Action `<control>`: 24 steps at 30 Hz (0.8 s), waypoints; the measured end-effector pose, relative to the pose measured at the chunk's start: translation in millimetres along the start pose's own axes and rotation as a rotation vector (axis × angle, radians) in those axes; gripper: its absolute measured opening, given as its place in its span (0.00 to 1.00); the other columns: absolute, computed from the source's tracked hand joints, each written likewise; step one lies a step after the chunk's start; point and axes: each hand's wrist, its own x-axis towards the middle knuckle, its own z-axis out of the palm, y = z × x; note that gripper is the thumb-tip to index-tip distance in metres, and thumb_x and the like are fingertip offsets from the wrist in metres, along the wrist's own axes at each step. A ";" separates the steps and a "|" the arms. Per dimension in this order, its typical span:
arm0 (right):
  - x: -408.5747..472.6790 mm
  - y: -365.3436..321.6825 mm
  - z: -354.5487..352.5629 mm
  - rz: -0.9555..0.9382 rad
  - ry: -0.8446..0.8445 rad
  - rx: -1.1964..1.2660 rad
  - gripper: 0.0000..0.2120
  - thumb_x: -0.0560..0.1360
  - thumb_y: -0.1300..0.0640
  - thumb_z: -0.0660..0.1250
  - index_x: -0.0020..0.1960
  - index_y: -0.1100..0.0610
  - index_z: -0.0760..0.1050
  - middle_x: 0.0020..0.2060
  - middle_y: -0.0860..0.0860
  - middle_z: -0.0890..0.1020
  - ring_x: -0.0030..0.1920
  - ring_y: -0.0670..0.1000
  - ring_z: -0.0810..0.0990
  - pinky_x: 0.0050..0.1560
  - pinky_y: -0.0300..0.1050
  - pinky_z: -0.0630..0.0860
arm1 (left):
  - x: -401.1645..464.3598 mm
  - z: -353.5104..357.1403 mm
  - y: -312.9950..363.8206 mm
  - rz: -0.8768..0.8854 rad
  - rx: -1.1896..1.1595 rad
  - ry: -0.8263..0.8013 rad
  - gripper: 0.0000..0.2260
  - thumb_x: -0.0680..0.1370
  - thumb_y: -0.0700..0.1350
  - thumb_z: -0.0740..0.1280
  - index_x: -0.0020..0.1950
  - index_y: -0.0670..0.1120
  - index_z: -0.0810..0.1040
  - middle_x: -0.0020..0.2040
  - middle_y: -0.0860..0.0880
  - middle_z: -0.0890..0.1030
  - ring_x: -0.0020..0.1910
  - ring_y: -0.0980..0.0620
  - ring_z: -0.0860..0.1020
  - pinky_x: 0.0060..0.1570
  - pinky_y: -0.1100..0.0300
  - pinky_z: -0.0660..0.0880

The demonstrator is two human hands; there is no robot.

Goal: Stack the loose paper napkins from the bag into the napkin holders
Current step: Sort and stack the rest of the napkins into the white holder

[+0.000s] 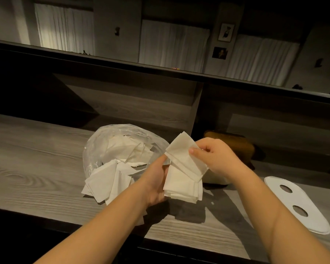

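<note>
White square paper napkin stack (183, 185) just right of clear plastic bag (107, 147), above grey wood-grain counter (27, 168); left hand (156, 180) grips stack, right hand (215, 155) pinches top napkin (181, 155).

A stack of white napkins (183, 185) sat gripped in the left fingers (161, 162); the right fingers (195, 150) pinched a tilted top napkin (181, 151). A clear bag (103, 149) lay left of them, napkins spilling out.

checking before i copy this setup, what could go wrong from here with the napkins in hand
1. The left hand holds an uneven napkin stack while the right hand pinches a skewed top napkin; loose sheets could slide out.
2. Napkins spill from the clear plastic bag toward the counter's near edge and might fall.
</note>
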 end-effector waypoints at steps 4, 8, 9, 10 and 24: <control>1.2 2.0 -3.7 -0.025 0.228 0.142 0.03 0.79 0.54 0.66 0.49 0.48 0.79 0.45 0.45 0.80 0.48 0.47 0.78 0.48 0.43 0.77 | 3.3 -1.8 -4.0 0.011 -0.001 0.091 0.16 0.81 0.55 0.64 0.64 0.48 0.75 0.53 0.42 0.85 0.52 0.41 0.84 0.45 0.47 0.80; -3.3 -2.2 -9.8 0.113 0.241 0.503 0.03 0.80 0.56 0.64 0.49 0.48 0.75 0.49 0.48 0.80 0.51 0.50 0.79 0.47 0.44 0.78 | 2.6 1.0 -8.2 0.136 0.003 0.169 0.04 0.82 0.44 0.63 0.56 0.49 0.74 0.53 0.42 0.83 0.52 0.41 0.81 0.49 0.45 0.79; -6.1 -3.3 -5.0 0.146 0.196 0.528 0.03 0.80 0.56 0.64 0.49 0.49 0.75 0.49 0.49 0.80 0.51 0.50 0.79 0.46 0.44 0.78 | 2.7 2.2 -8.8 0.158 -0.038 0.166 0.04 0.82 0.45 0.63 0.57 0.49 0.74 0.53 0.42 0.83 0.53 0.41 0.81 0.53 0.43 0.79; -8.5 -4.0 3.4 0.172 0.158 0.498 0.04 0.80 0.57 0.63 0.49 0.49 0.74 0.49 0.49 0.80 0.49 0.49 0.80 0.44 0.44 0.78 | 2.3 4.7 -9.2 0.172 -0.088 0.153 0.07 0.83 0.48 0.61 0.59 0.49 0.75 0.54 0.42 0.84 0.54 0.40 0.81 0.57 0.40 0.78; -25.1 16.2 35.2 0.308 0.190 0.652 0.22 0.78 0.58 0.68 0.70 0.50 0.66 0.61 0.46 0.77 0.49 0.47 0.79 0.40 0.42 0.80 | -2.8 15.5 -7.2 0.252 0.358 -0.034 0.13 0.80 0.40 0.66 0.62 0.50 0.73 0.58 0.44 0.81 0.54 0.44 0.82 0.53 0.50 0.81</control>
